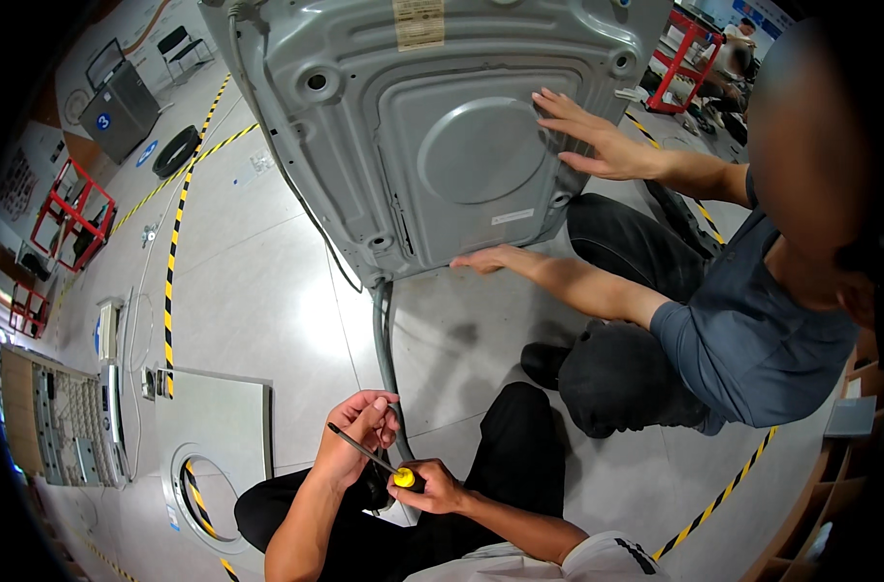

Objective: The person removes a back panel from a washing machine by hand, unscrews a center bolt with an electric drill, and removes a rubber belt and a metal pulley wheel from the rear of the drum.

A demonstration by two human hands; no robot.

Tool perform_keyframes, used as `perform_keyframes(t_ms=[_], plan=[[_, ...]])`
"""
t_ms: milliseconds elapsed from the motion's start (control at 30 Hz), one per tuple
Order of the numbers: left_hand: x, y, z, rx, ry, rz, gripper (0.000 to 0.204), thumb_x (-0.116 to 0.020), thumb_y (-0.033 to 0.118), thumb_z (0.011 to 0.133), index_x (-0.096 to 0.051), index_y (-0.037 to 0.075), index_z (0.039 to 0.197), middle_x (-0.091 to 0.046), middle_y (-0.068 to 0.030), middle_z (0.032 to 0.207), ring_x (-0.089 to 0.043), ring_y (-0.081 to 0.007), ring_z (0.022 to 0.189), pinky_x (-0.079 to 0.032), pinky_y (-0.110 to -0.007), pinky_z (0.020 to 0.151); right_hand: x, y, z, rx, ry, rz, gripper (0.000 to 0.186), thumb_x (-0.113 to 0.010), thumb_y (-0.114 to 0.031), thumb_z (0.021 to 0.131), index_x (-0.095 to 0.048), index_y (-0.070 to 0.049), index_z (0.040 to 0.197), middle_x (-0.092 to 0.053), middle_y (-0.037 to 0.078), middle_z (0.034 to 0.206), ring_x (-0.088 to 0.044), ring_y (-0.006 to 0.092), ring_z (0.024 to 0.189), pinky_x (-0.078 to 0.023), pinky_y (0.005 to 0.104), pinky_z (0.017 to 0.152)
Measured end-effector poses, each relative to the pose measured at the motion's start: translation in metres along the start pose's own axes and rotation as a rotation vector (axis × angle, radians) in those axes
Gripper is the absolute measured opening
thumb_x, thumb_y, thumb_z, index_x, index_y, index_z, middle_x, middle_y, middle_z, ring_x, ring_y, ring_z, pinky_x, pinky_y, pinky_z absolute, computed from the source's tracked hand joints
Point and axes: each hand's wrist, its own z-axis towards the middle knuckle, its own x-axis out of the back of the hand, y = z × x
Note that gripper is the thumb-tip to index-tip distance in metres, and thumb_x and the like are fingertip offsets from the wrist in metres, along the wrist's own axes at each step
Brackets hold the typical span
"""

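Note:
My right hand [432, 487] is wrapped round the handle of a screwdriver [403, 477] with a yellow and black grip. Its dark shaft points up and left, passing in front of my left hand [364, 438]. The left fingers are pinched together; whatever may be between them is too small to make out. Beyond my hands stands a washing machine [403, 184], its grey metal panel with a round raised disc facing me. A grey corrugated hose [382, 335] runs from its lower edge down past my left fingertips.
At the right a co-worker crouches, one hand [607, 145] on the panel and the other [490, 260] at its lower edge. A detached panel with a round opening [257, 417] lies at my left. Farther left are a black rubber ring [177, 151], red carts [73, 218] and striped floor tape [173, 272].

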Motion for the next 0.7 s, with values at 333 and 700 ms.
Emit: perform_keyframes(t_ms=[333, 700], plan=[[-0.0011, 0.0007, -0.0004, 0.0, 0.009, -0.003, 0.019, -0.056, 0.018, 0.091, -0.061, 0.001, 0.099, -0.059, -0.0044, 0.072, -0.05, -0.0098, 0.06, -0.041, -0.023, 0.056, 0.0003, 0.0027, 0.0011, -0.013, -0.011, 0.003, 0.013, -0.067, -0.01, 0.078, -0.062, 0.001, 0.082, -0.063, 0.01, 0.074, -0.062, 0.0201, 0.068, -0.047, 0.03, 0.064], [-0.0035, 0.0015, -0.0011, -0.005, 0.05, 0.001, 0.017, -0.058, 0.017, 0.089, -0.06, 0.001, 0.096, -0.058, -0.0051, 0.07, -0.047, -0.0118, 0.059, -0.04, -0.024, 0.055, 0.0003, 0.0007, 0.0017, -0.014, -0.005, 0.006, 0.01, -0.065, -0.008, 0.079, -0.061, 0.001, 0.08, -0.061, 0.008, 0.072, -0.059, 0.017, 0.065, -0.044, 0.0284, 0.062]])
